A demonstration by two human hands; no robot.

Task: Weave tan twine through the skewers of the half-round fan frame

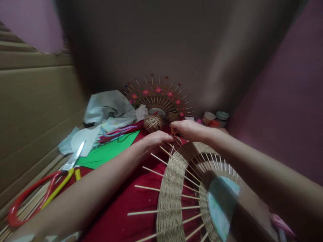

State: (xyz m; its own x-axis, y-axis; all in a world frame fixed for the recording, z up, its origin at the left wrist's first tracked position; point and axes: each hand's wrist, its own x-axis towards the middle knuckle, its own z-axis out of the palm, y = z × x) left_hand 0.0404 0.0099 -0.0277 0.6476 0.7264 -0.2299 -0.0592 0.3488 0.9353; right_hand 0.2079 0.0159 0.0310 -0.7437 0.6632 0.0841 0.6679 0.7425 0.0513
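- The right hand (185,129) curls its fingers beside a small orange patch; whether they clamp anything is too small to tell.
- The left hand (157,137) reaches in next to it, at the stick ends; I cannot tell whether its fingers are closed on one.
- Below both hands, the woven fan (173,181) extends over the right of the red cloth (121,208), bare sticks (147,189) fanning out past its band, a pale blue panel (222,198) inside.
- At the cloth's far edge sits a twine ball (153,123), a flowered fan (158,90) upright behind.
- Along its left edge: green sheet (108,153), then scissors (69,164), blades together.
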